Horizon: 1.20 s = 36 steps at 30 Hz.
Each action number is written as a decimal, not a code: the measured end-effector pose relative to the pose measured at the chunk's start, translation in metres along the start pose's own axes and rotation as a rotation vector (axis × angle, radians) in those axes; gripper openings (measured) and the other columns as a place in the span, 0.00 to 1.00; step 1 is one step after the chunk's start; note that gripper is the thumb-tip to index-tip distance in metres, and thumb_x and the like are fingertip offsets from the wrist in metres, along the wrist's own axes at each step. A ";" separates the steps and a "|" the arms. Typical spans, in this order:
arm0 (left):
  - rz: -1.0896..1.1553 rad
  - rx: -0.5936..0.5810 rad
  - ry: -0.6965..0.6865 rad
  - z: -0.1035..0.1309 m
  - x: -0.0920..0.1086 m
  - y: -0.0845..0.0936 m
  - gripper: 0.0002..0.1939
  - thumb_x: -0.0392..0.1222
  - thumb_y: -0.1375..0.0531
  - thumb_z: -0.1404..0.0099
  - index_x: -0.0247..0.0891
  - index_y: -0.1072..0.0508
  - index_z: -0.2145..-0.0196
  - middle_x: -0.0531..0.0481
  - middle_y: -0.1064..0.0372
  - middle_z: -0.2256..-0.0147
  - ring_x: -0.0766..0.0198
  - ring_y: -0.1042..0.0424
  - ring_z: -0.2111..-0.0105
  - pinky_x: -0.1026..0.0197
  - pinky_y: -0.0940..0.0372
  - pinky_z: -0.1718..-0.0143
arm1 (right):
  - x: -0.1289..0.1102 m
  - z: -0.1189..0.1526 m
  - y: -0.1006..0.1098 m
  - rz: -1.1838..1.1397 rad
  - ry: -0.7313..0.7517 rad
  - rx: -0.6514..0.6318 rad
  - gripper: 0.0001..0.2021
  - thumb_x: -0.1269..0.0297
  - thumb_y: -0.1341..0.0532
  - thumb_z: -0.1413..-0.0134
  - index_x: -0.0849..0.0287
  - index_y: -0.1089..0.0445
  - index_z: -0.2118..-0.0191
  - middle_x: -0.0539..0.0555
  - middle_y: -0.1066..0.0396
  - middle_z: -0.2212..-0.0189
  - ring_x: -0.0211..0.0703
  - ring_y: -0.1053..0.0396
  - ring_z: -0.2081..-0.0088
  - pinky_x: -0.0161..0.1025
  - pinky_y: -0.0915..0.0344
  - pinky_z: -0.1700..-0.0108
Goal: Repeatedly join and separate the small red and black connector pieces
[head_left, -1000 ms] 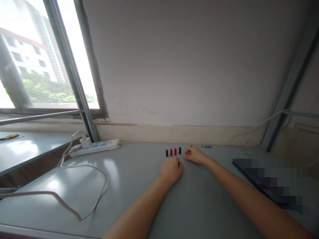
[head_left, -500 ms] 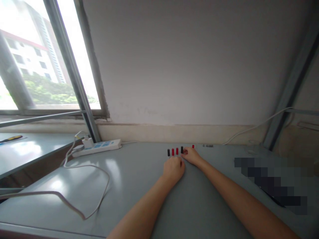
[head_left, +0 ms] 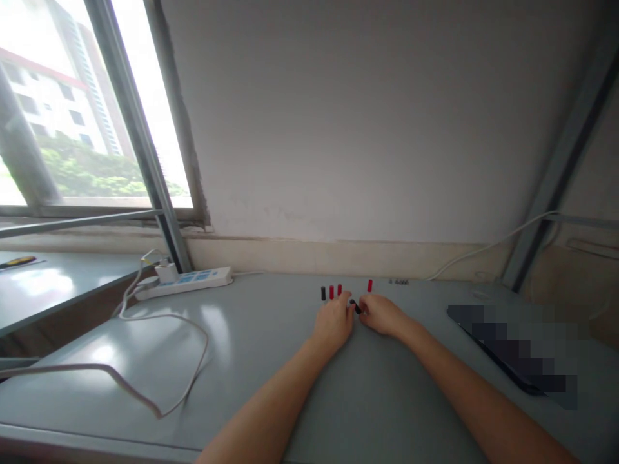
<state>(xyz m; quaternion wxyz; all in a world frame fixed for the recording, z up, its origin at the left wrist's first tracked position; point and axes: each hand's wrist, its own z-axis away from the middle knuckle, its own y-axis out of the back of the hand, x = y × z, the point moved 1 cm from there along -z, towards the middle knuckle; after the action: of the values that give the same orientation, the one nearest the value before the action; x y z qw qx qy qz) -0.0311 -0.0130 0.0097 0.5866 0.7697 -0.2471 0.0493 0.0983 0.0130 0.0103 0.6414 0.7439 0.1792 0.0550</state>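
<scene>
A small black cylinder (head_left: 356,307) is tilted between my two hands. My right hand (head_left: 385,315) pinches its lower right end. Close to its upper left end, my left hand (head_left: 333,319) has thumb and index finger apart; whether they touch it is hard to tell. Just beyond my left hand stand another black cylinder (head_left: 324,293), a red cylinder (head_left: 331,292) and a second red one (head_left: 340,289). One more red cylinder (head_left: 370,285) stands apart, behind my right hand.
Several tiny dark pieces (head_left: 400,281) lie near the wall. A white power strip (head_left: 206,278) with plugs sits at the back left, its cable (head_left: 162,414) looping over the grey table (head_left: 251,361). At right lies a dark, pixelated object (head_left: 503,348).
My right hand has brought the black cylinder from its upright place in the row toward me, tilting it. My left hand has opened its index finger and thumb near it. The view has shifted slightly.
</scene>
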 end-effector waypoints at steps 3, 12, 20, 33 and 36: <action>0.025 -0.020 -0.054 0.000 -0.001 -0.001 0.12 0.40 0.53 0.37 0.40 0.34 0.60 0.47 0.30 0.63 0.61 0.32 0.61 0.62 0.40 0.63 | -0.003 0.011 0.006 0.075 0.024 0.012 0.08 0.70 0.46 0.54 0.60 0.31 0.69 0.58 0.28 0.69 0.44 0.32 0.66 0.34 0.44 0.69; 0.186 0.075 -0.028 -0.004 -0.005 -0.008 0.09 0.41 0.49 0.40 0.37 0.32 0.66 0.49 0.29 0.68 0.64 0.32 0.69 0.64 0.42 0.67 | -0.004 0.015 0.014 0.127 0.025 0.062 0.07 0.69 0.46 0.52 0.60 0.31 0.68 0.59 0.28 0.68 0.46 0.32 0.63 0.35 0.44 0.66; 0.329 0.165 0.036 -0.007 -0.006 -0.009 0.07 0.40 0.48 0.42 0.36 0.32 0.71 0.51 0.30 0.72 0.68 0.34 0.73 0.66 0.44 0.70 | -0.005 0.016 0.014 0.127 0.014 0.083 0.06 0.68 0.46 0.52 0.60 0.33 0.67 0.59 0.29 0.67 0.46 0.32 0.64 0.35 0.44 0.66; 0.396 0.233 0.061 -0.009 -0.008 -0.006 0.08 0.40 0.49 0.41 0.35 0.33 0.72 0.51 0.31 0.73 0.67 0.33 0.71 0.65 0.42 0.67 | -0.002 0.015 0.011 0.022 0.056 0.135 0.07 0.65 0.45 0.49 0.59 0.33 0.65 0.55 0.29 0.69 0.41 0.32 0.67 0.33 0.45 0.68; 0.419 0.243 0.074 -0.009 -0.009 -0.007 0.08 0.40 0.50 0.40 0.35 0.33 0.68 0.49 0.30 0.69 0.66 0.32 0.69 0.64 0.41 0.66 | -0.001 0.015 0.011 0.016 0.034 0.126 0.07 0.65 0.45 0.49 0.59 0.33 0.65 0.55 0.29 0.69 0.41 0.32 0.67 0.33 0.45 0.69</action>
<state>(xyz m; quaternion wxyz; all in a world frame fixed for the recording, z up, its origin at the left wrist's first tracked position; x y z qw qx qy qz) -0.0340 -0.0002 0.0036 0.4754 0.7642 -0.3720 0.2272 0.1041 -0.0028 0.0188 0.5897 0.7833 0.1869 0.0614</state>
